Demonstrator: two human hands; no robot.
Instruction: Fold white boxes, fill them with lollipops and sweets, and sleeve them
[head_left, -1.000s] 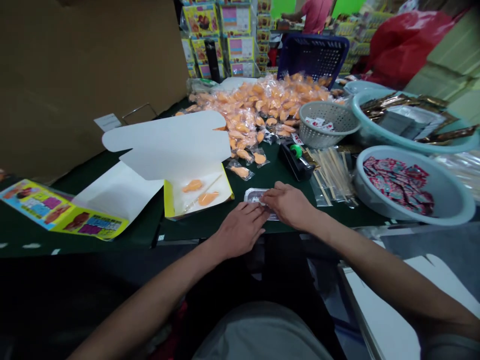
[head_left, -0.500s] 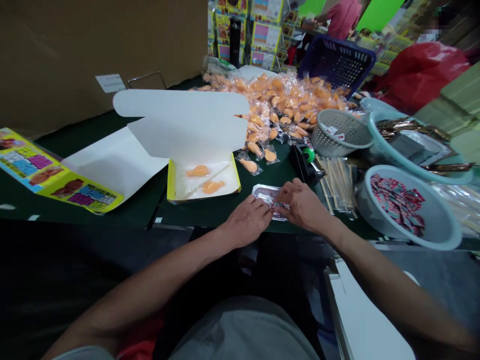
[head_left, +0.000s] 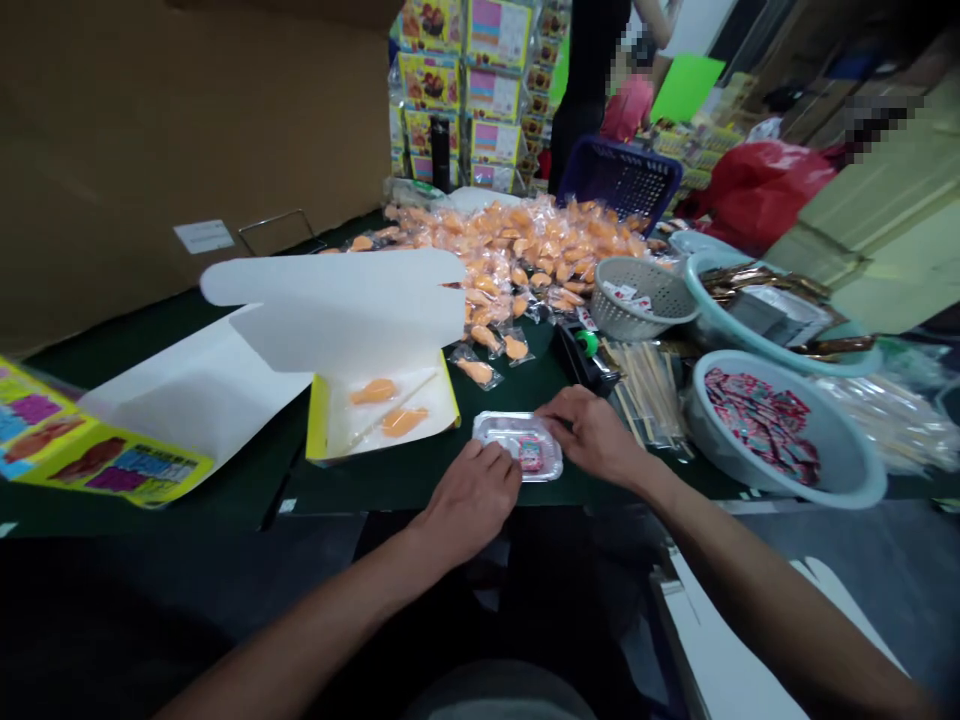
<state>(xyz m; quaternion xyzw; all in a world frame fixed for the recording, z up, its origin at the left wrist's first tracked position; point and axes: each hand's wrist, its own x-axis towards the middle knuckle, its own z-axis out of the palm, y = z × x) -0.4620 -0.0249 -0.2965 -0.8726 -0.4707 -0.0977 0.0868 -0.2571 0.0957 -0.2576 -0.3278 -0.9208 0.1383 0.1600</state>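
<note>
A small clear plastic tray (head_left: 495, 428) lies on the dark green table in front of me. Inside it rests a red and teal printed packet (head_left: 531, 455). My left hand (head_left: 476, 495) has its fingers curled together on the tray's near left edge. At the tray's right end, my right hand (head_left: 596, 440) pinches the rim between thumb and fingers. Left of the tray stands an open yellow-edged box (head_left: 318, 425), white inside. Two orange drumstick-shaped pieces (head_left: 405, 421) and a thin stick (head_left: 367, 428) lie in the box.
Wrapped orange pieces (head_left: 517, 240) are heaped behind. To the right are a black tape dispenser (head_left: 581, 360), bagged wooden sticks (head_left: 645, 385), a grey perforated basket (head_left: 637, 320), a pale blue bowl of red packets (head_left: 847, 465) and a larger basin (head_left: 701, 270). A cardboard wall (head_left: 187, 120) stands left.
The view has tilted up. My hands have moved apart, from together over the packet to the tray's two ends. The packet now shows lying in the tray.
</note>
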